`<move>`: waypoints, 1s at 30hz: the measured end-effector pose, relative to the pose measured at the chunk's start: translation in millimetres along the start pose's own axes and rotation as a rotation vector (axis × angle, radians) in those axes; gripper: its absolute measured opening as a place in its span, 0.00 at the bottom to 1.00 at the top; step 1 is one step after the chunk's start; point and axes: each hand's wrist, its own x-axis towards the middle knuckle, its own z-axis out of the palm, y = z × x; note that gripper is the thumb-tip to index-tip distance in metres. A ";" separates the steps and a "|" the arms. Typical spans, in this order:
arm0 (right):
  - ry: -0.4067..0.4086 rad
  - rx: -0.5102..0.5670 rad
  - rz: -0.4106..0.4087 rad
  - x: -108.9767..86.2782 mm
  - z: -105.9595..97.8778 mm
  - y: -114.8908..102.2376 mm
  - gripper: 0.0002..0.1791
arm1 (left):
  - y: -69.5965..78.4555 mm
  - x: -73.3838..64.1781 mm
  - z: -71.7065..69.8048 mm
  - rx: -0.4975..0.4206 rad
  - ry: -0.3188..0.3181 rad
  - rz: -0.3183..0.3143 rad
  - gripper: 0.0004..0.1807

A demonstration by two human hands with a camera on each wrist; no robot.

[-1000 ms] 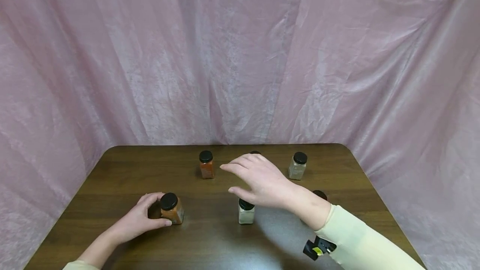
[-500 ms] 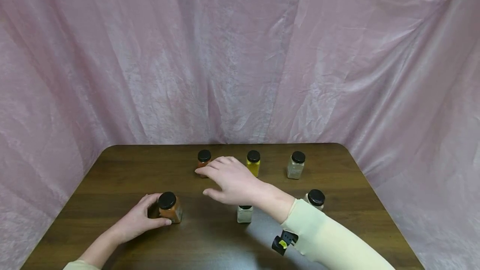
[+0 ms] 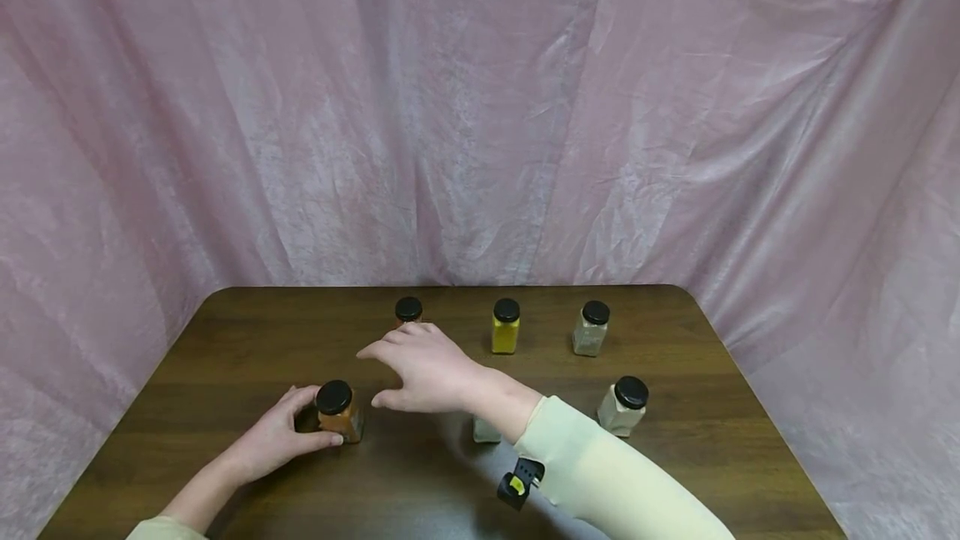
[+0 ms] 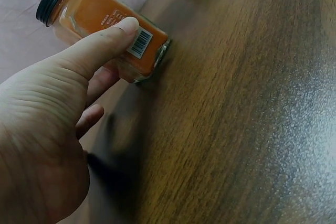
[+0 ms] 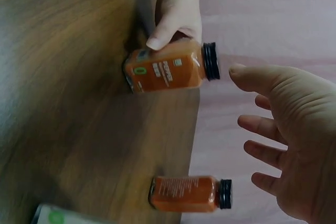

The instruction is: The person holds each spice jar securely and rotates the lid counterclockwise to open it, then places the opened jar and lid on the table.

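A square glass spice jar of orange powder [image 3: 341, 422] with a black lid stands upright on the table's left half. My left hand [image 3: 273, 437] grips its sides, thumb across the barcode label [image 4: 140, 43] in the left wrist view. On the face toward the right wrist camera, the jar's label [image 5: 161, 73] reads "PEPPER". My right hand [image 3: 429, 373], palm down with fingers spread, hovers to the right of this jar and holds nothing. Its thumb [image 5: 252, 78] points at the black lid [image 5: 210, 61], with a gap between. Behind it, a red-orange spice jar [image 3: 408, 311] is partly covered.
Along the back stand a yellow spice jar [image 3: 506, 332] and a greyish one [image 3: 591, 333]. A pale powder jar [image 3: 621, 415] is at the right; another pale jar [image 3: 486, 430] is mostly hidden by my right wrist. A pink curtain [image 3: 480, 123] hangs behind the wooden table [image 3: 255, 332].
My right hand has swept left over the table toward the gripped orange jar, uncovering the yellow jar and the right pale jar. The left hand stays around its jar.
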 end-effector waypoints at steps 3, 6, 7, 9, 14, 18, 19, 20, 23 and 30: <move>-0.018 0.018 0.007 7.5 3.7 -4.8 0.36 | -1.3 0.7 0.0 0.008 0.001 0.018 0.26; -0.023 0.046 0.013 15.2 8.3 -8.2 0.36 | -2.1 1.3 -0.2 0.004 0.000 0.020 0.25; -0.027 0.063 0.016 17.6 10.0 -9.1 0.37 | -2.0 1.5 -0.2 0.001 -0.003 0.022 0.25; -0.036 0.097 0.026 22.1 14.4 -10.7 0.37 | -1.7 1.7 -0.3 -0.006 -0.004 0.020 0.24; -0.062 0.156 0.046 29.6 25.7 -14.9 0.38 | -0.1 1.2 -0.8 0.008 -0.001 0.029 0.24; -0.066 0.175 0.048 32.3 31.2 -17.4 0.38 | 1.2 -0.2 -1.5 0.007 -0.001 0.026 0.26; -0.064 0.179 0.049 32.7 31.9 -17.9 0.37 | 1.5 -0.6 -1.9 0.004 0.000 0.024 0.26; -0.062 0.184 0.049 33.1 32.4 -18.1 0.37 | 1.9 -1.0 -2.3 -0.002 0.002 0.022 0.26; -0.055 0.193 0.054 34.0 33.6 -18.4 0.36 | 2.9 -0.8 -3.2 -0.011 0.000 0.036 0.26; -0.048 0.223 0.068 36.3 36.9 -17.7 0.36 | 4.7 -0.2 -3.1 -0.027 -0.011 0.057 0.23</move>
